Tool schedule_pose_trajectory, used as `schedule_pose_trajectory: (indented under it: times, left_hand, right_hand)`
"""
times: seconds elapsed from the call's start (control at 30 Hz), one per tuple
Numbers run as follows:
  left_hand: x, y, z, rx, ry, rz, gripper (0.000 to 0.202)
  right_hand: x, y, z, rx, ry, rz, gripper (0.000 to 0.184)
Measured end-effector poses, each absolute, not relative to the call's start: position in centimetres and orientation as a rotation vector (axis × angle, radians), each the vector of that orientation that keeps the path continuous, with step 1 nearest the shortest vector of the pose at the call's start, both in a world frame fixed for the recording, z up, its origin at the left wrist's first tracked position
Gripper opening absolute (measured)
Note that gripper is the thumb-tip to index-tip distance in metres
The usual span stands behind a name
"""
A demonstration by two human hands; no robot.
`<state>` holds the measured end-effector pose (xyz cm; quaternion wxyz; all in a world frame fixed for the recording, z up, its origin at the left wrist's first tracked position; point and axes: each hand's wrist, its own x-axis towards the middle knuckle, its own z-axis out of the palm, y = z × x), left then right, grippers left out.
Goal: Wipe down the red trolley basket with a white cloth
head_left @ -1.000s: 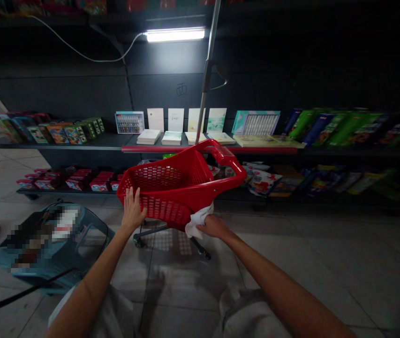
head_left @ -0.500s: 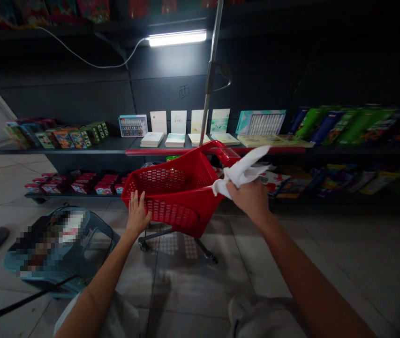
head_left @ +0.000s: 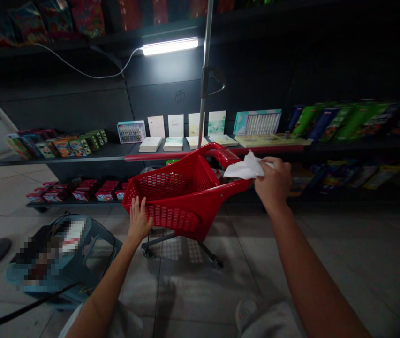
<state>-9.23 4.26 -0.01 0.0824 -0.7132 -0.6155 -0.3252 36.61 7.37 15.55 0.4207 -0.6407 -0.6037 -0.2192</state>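
Observation:
A small red plastic shopping cart (head_left: 182,192) stands on wheels on the tiled floor in front of dark shelves. My left hand (head_left: 139,219) lies flat with fingers spread against the cart's near front corner. My right hand (head_left: 273,182) is closed on a crumpled white cloth (head_left: 245,168), which it holds against the cart's handle at the right end. Both forearms reach forward from the bottom of the view.
A teal plastic basket (head_left: 62,263) with dark contents sits on the floor at the left. Shelves (head_left: 115,151) behind the cart carry boxes, books and paint sets. A metal pole (head_left: 202,80) rises behind the cart under a lit tube lamp (head_left: 169,46).
My right hand has risen with the cloth from under the cart's basket up to the handle at the right. My left hand has stayed on the front corner.

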Motion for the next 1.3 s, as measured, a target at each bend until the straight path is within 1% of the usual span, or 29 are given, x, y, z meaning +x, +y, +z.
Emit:
schedule_pose_trajectory:
  times: [0.1, 0.2, 0.27, 0.43, 0.67, 0.87, 1.3]
  left_hand:
    - [-9.2, 4.2, 0.1, -2.129, -1.849, -0.985, 0.083]
    - [-9.2, 4.2, 0.2, -2.127, -1.864, -0.999, 0.083]
    - [-9.2, 4.1, 0.3, -2.125, -1.866, -0.997, 0.083]
    - [-8.9, 4.2, 0.3, -2.103, -1.872, -0.99, 0.082]
    - [-8.4, 4.1, 0.3, -2.076, -1.871, -0.975, 0.081]
    - [-8.5, 4.1, 0.4, -2.077, -1.871, -0.953, 0.081]
    - [-8.6, 4.2, 0.2, -2.076, -1.883, -0.914, 0.084]
  right_hand:
    - [37.0, 8.0, 14.0, -1.555, -1.557, -0.465, 0.053]
    - [37.1, 8.6, 13.2, -1.522, -1.55, -0.409, 0.046]
    - [37.1, 8.6, 13.1, -1.522, -1.566, -0.391, 0.044]
    - [36.3, 8.0, 13.5, -1.548, -1.556, -0.358, 0.047]
    - [35.5, 7.9, 13.8, -1.506, -1.558, -0.402, 0.037]
    - [34.5, 7.0, 14.9, -1.578, -1.579, -0.445, 0.028]
    - [33.5, 6.4, 14.7, -1.573, -1.522, -0.456, 0.027]
